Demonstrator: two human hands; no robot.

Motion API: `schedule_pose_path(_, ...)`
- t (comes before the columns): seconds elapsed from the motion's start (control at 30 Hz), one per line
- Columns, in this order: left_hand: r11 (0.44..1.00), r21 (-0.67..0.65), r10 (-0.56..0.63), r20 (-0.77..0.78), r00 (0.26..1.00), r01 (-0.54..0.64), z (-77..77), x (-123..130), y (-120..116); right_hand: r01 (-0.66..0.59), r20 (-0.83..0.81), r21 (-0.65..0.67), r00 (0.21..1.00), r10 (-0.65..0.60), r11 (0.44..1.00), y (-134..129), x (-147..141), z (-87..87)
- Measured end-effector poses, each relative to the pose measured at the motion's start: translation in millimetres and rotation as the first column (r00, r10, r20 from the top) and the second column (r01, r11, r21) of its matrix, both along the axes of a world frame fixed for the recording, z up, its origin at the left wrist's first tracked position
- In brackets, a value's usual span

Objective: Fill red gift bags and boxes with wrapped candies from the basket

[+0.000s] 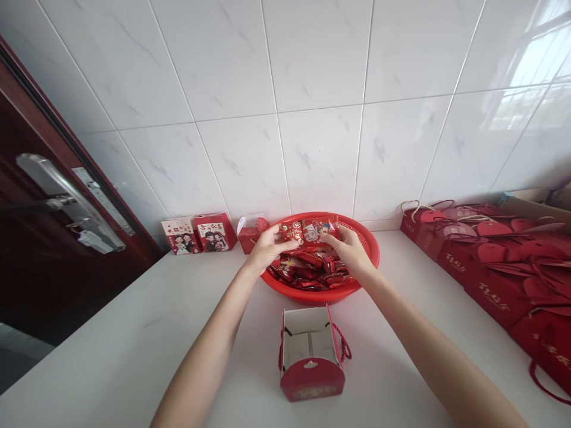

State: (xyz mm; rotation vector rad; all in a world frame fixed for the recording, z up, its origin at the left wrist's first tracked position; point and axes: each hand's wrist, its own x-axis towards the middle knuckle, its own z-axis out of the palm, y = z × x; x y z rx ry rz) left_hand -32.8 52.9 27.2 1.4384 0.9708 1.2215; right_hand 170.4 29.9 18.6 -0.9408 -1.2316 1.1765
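Observation:
My left hand (267, 248) is closed on a red candy packet (291, 233) with gold lettering, its thumb lying across the front. Beside it, a second red candy packet (319, 228) with a cartoon print is pinched in my right hand (351, 251). The two packets touch or overlap; I cannot tell whether they are joined. Both are held up over a red plastic basket (373, 255), where a pile of red-wrapped candies (307, 270) lies. Nearer to me, between my forearms, an open red gift box (312, 380) with a white inside and rope handles stands on the table.
Small red and pink printed boxes (215, 233) and a red box (250, 233) stand along the tiled wall. Many red gift boxes (482, 291) with rope handles crowd the right side. A dark door (53, 238) with a metal handle is on the left. Everything rests on a white table (147, 333).

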Motion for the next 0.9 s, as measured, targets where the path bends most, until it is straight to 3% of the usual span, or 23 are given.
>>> schedule_pose_path(0.07, 1.0, 0.006, 0.014, -0.013, 1.0, -0.014, 0.3, -1.0, 0.5, 0.011, 0.004, 0.011, 1.0, -0.011, 1.0, 1.4, 0.4, -1.4)
schedule_pose_path(0.23, 0.996, 0.017, -0.08, -0.1, 0.992, 0.082, 4.4, -0.9, -4.8, 0.119, 0.039, 0.041, 0.992, -0.12, 0.992, 5.1, 1.1, -9.3)
schedule_pose_path(0.63, 0.991, 0.045, -0.116, -0.139, 0.983, 0.123, 4.9, 5.7, -9.3, -0.044, -0.011, -0.009, 0.999, 0.044, 0.999, -0.6, -2.2, 0.9)
schedule_pose_path(0.9, 0.992, -0.02, -0.13, -0.097, 0.987, 0.128, 3.4, 4.6, -7.6, -0.168, 0.071, 0.073, 0.984, 0.163, 0.983, -3.1, -2.1, -1.5)
